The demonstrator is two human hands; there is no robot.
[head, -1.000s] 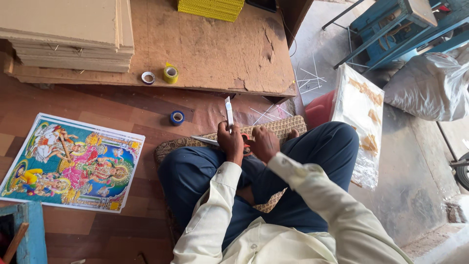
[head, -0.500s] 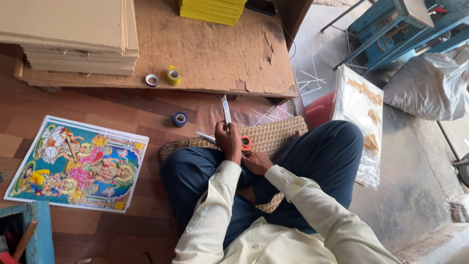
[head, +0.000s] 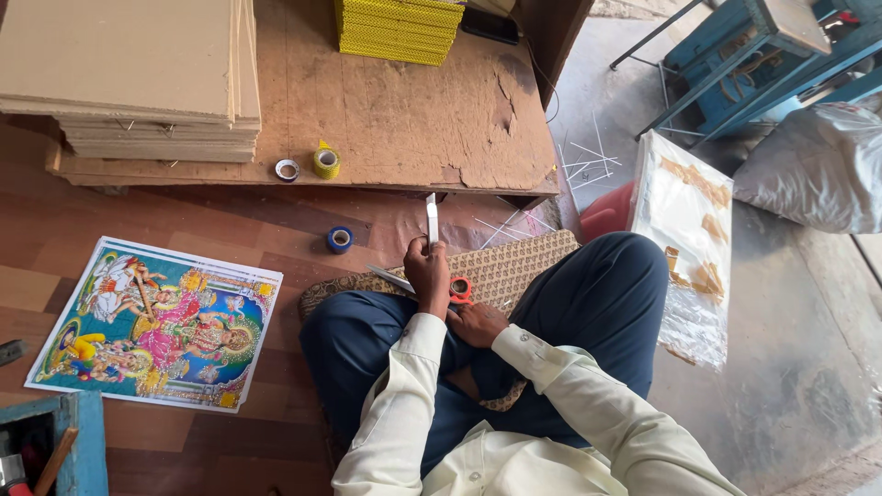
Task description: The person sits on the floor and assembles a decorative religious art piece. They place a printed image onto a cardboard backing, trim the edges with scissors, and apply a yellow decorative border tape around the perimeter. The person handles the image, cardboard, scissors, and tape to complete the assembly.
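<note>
I sit cross-legged on a patterned mat (head: 514, 266). My left hand (head: 427, 274) grips a narrow white strip (head: 432, 219) that stands upright in front of my knees. My right hand (head: 480, 323) rests just behind it on my lap, fingers on a pair of orange-handled scissors (head: 459, 290). Another thin white strip (head: 390, 278) pokes out to the left under my left hand. The scissor blades are hidden by my hands.
A colourful picture print (head: 161, 323) lies on the floor at left. A blue tape roll (head: 340, 240) sits nearby; yellow (head: 326, 163) and grey (head: 288, 170) rolls rest on a low wooden board (head: 413, 119) with stacked cardboard (head: 129, 78) and yellow sheets (head: 397, 28). A plastic-wrapped sheet (head: 689, 239) lies at right.
My right hand has drawn back from the strip toward my lap, and the orange scissor handles now show. My left hand still holds the white strip upright.
</note>
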